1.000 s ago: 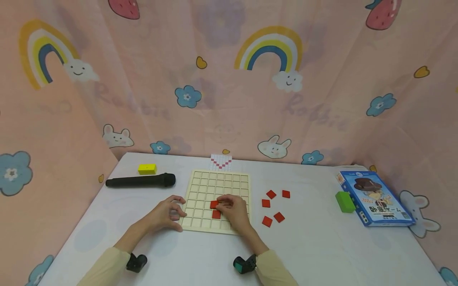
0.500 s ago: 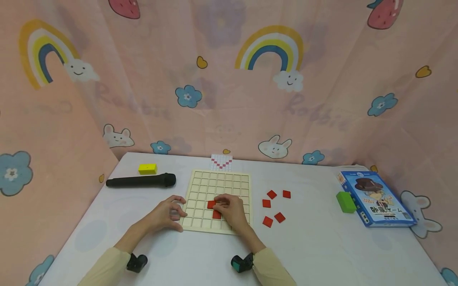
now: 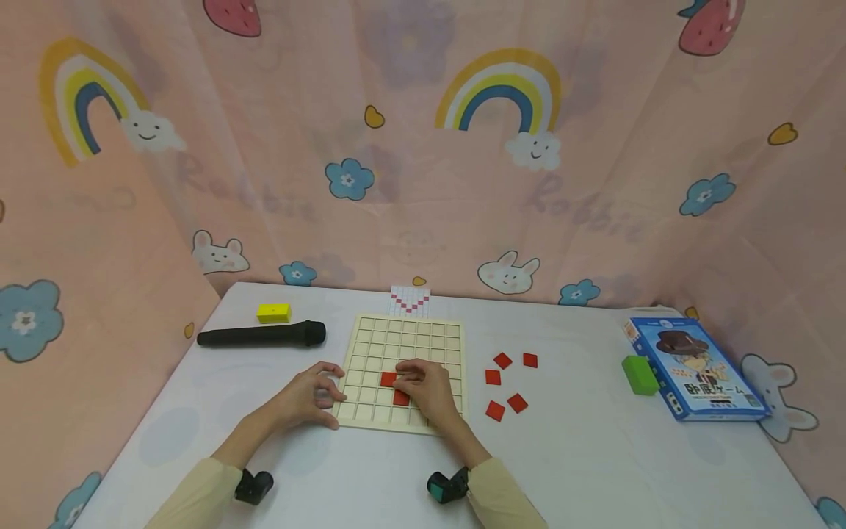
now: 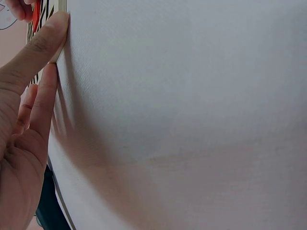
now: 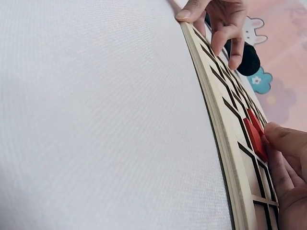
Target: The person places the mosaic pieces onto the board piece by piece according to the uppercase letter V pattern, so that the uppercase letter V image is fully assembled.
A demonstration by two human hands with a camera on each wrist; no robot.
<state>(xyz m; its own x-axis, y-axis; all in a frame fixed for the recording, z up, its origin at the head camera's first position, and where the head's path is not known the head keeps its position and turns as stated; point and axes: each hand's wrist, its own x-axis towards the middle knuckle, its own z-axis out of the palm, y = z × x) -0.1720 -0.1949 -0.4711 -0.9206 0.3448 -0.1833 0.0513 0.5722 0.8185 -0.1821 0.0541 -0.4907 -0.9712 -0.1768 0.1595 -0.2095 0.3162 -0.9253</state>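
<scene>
A pale wooden grid board lies on the table. My left hand rests at its left edge, thumb at the near-left corner and the fingers spread along the side. In the left wrist view the thumb and a finger touch the board's edge. Over the board's middle, my right hand pinches the right side of a red square tile with thumb and finger. A second red tile sits in a cell just nearer, diagonally to its right. The right wrist view shows both red tiles overlapping by the thumb.
Several loose red tiles lie right of the board. A card with a pixel pattern stands behind it. Back left are a black microphone and a yellow block. A green block leans by a blue game box.
My right hand has shifted slightly left, and the red tile at its fingertips has slid left across the board. The left hand and the board have stayed in place.
</scene>
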